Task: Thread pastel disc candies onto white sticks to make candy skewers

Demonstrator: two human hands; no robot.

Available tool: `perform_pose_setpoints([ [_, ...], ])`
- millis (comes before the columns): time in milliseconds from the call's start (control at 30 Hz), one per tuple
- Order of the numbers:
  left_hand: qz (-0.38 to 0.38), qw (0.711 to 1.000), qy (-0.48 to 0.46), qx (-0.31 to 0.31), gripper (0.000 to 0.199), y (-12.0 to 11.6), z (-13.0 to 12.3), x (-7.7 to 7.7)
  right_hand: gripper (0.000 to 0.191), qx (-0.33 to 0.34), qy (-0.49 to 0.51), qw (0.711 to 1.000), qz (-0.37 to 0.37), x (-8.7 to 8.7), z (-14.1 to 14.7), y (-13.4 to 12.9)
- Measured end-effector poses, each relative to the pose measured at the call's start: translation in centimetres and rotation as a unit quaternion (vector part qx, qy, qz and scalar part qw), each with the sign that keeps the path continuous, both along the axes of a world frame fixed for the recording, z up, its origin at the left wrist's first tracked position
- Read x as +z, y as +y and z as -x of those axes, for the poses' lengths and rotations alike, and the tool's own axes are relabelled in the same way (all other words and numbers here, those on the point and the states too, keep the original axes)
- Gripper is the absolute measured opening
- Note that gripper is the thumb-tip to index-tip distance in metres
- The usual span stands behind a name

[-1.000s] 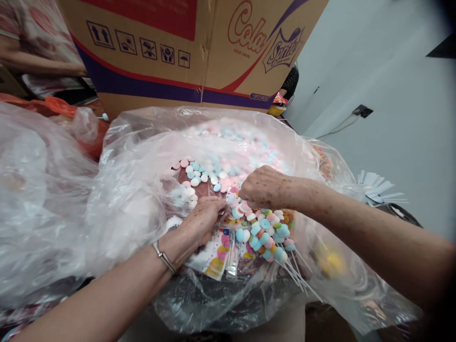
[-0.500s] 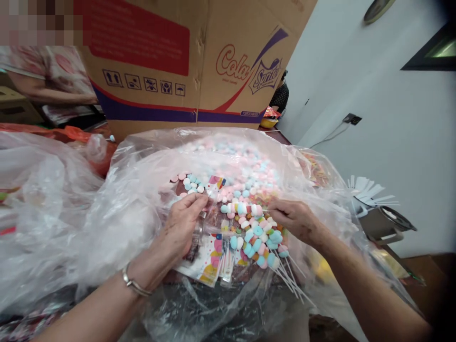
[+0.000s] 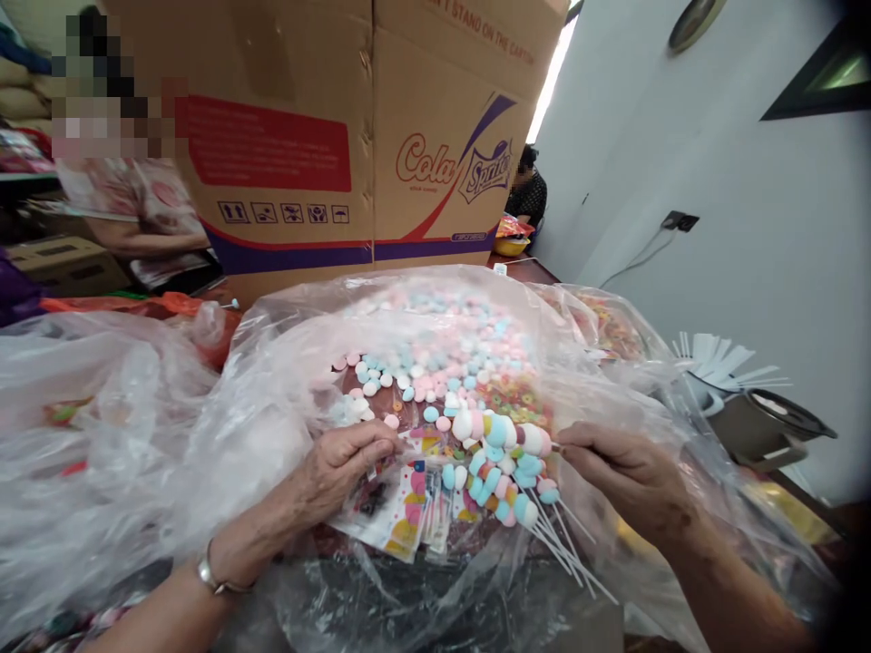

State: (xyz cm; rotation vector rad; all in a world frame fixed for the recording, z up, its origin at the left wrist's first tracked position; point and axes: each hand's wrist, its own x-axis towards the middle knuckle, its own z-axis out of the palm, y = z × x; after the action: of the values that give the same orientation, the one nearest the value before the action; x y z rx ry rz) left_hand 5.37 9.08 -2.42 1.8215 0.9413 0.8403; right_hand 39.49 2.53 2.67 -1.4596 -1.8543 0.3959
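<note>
My right hand [image 3: 619,476] pinches the stick of a candy skewer [image 3: 502,430], which lies level with its tip pointing left. Pink, white and blue marshmallows are threaded on it, with a few darker and yellow pieces. My left hand [image 3: 350,462] has thumb and finger pressed on the edge of a printed clear plastic bag [image 3: 430,442]. The skewer's tip is beside the bag, apart from my left fingers. Below lie several finished skewers [image 3: 507,481] with white sticks, and a stack of printed bags [image 3: 401,508].
Loose marshmallows [image 3: 435,372] and gummy rings [image 3: 510,396] spill from a large clear plastic sheet [image 3: 272,363]. A tall carton [image 3: 292,154] stands behind. White strips [image 3: 714,363] and a dark jug [image 3: 762,426] are at right. Two people [image 3: 153,218] sit beyond.
The view has tilted up. My right hand and the skewer have moved right and closer to me. My left hand has lowered, and the bag it holds has dropped with it.
</note>
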Motion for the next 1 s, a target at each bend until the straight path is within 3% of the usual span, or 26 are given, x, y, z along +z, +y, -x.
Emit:
perform_pose_setpoints([
  [167,0.051,0.998,0.018,-0.044,0.034,-0.7,-0.2,0.0,0.024,0.057,-0.065,0.995,-0.043,1.0,1.0,-0.4],
  [333,0.1,0.994,-0.005,-0.04,0.034,-1.4,-0.8,0.7,0.024,0.09,-0.144,0.982,-0.086,1.2,1.3,-0.5],
  [600,0.102,0.995,-0.004,-0.013,0.037,-1.2,-0.9,0.5,0.021,0.168,-0.209,0.948,-0.172,1.5,0.9,-0.7],
  [800,0.099,0.992,0.02,-0.07,0.038,-1.1,-0.9,1.3,0.023,0.217,-0.238,0.934,-0.156,0.9,0.2,-0.3],
  [900,0.095,0.993,0.027,-0.065,0.036,-0.9,-0.8,1.4,0.025,0.219,-0.258,0.928,-0.153,0.7,0.1,-0.1],
  [1000,0.045,0.997,0.043,-0.055,0.034,-0.6,-0.8,1.4,0.027,0.215,-0.266,0.927,-0.152,0.6,0.5,-0.1],
])
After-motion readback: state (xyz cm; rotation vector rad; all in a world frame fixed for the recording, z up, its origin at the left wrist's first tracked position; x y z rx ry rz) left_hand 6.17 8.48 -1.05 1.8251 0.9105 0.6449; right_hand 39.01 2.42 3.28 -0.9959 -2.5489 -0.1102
